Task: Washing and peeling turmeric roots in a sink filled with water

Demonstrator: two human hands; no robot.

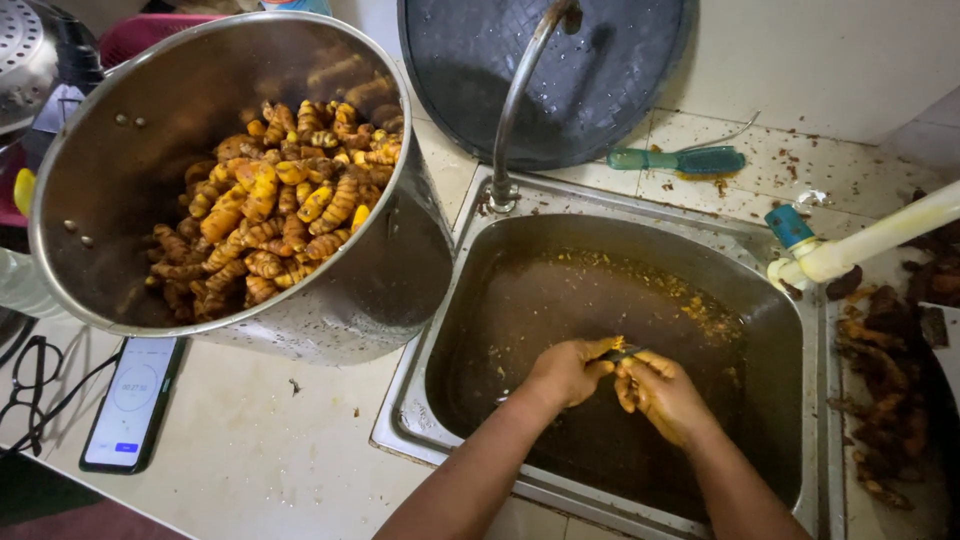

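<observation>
small dark tool (618,353) mostly hidden between both hands, pot (250,180) bottom buried under roots, colander (25,55) cropped

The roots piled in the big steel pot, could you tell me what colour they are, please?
Bright yellow-orange roots, with darker brown rings and patches; the head view shows them clearly.

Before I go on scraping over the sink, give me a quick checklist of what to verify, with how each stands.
1. Both hands over the basin: ok. Left hand and right hand meet above the sink.
2. Grip on the root piece: cannot tell, it is small and mostly hidden by fingers.
3. Scraping tool in hand: cannot tell which hand holds it.
4. Pot of peeled roots within reach: ok, tilted beside the sink.
5. Unpeeled roots ready: ok, piled right of the sink.
6. Phone clear of water: ok, lying on the counter.
</observation>
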